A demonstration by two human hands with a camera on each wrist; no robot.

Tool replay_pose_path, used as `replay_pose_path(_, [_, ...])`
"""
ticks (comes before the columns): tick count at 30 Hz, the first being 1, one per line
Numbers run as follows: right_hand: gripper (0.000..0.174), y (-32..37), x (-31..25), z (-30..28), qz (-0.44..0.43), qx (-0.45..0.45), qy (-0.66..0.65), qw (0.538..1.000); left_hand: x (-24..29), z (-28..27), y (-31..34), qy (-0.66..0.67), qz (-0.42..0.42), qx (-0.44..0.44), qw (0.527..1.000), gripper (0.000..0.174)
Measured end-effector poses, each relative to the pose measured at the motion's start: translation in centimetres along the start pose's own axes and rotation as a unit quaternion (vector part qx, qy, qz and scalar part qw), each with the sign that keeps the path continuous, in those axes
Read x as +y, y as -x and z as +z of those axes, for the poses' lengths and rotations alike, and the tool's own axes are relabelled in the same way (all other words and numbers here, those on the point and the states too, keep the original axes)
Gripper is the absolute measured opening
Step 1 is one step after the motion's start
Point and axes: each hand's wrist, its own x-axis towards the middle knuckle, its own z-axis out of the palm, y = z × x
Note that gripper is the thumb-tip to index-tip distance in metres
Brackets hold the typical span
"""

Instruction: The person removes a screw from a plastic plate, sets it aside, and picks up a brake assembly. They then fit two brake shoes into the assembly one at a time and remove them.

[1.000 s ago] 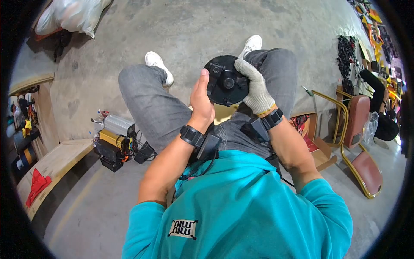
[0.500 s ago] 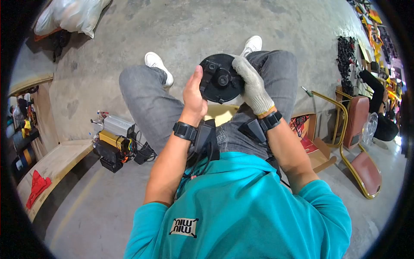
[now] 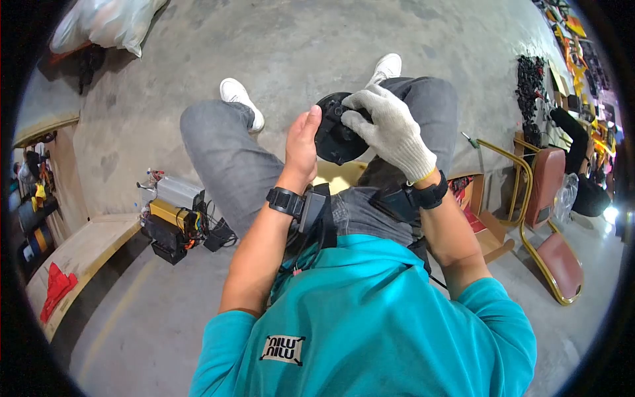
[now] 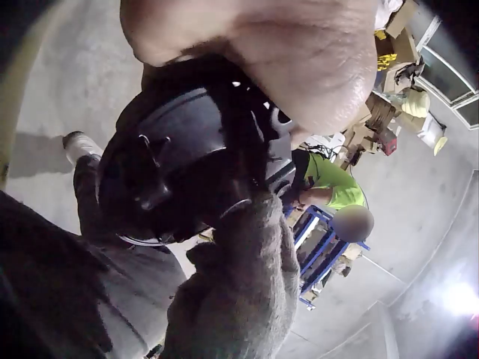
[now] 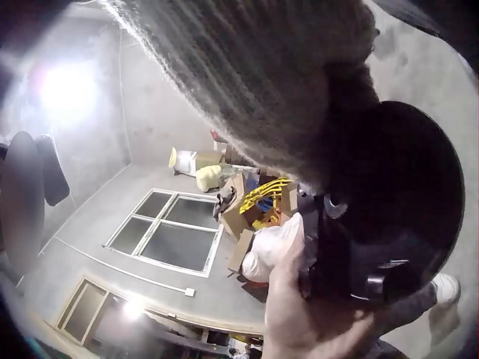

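Observation:
A round black plastic housing (image 3: pixel 335 145), with a raised hub and small fittings on its face, is held above the lap in the head view. My bare left hand (image 3: pixel 302 149) grips its left edge, thumb up along the rim. My right hand (image 3: pixel 395 134), in a pale knitted glove, reaches over the face from the right. Its curled thumb and forefinger pinch at the raised fittings, covering part of them. In the left wrist view, the housing (image 4: pixel 179 157) shows its glossy curved side between the bare palm and the gloved hand (image 4: pixel 243 280).
A wooden bench (image 3: pixel 99 241) with a red cloth (image 3: pixel 58 289) stands at left, beside boxy electronics (image 3: pixel 175 221) with cables. A metal-framed chair (image 3: pixel 552 178) and an open carton (image 3: pixel 486 231) are at right. Another person in a bright green top (image 4: pixel 329 183) appears behind.
My gloved right hand has moved from the housing's right rim onto its face, fingers now bent. The left hand keeps its grip while the housing has shifted slightly.

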Motion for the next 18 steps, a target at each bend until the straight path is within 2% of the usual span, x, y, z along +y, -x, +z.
replay_pose_path(6, [0.022, -0.1, 0.6, -1.2, 0.009, -0.062, -0.010, 0.998, -1.0, -0.4, -0.3, -0.008, -0.008, -0.013, 1.000, 0.036])
replay_pose_path(10, [0.020, 0.3, 0.4, -1.8, 0.018, -0.090, 0.002, 0.996, -0.9, 0.6, 0.2, -0.002, -0.043, -0.027, 0.999, 0.037])
replay_pose_path(18, [0.020, 2.3, 0.7, -1.1, 0.057, -0.055, 0.058, 0.995, -3.4, -0.4, -0.3, -0.007, -0.085, -0.054, 0.995, 0.036])
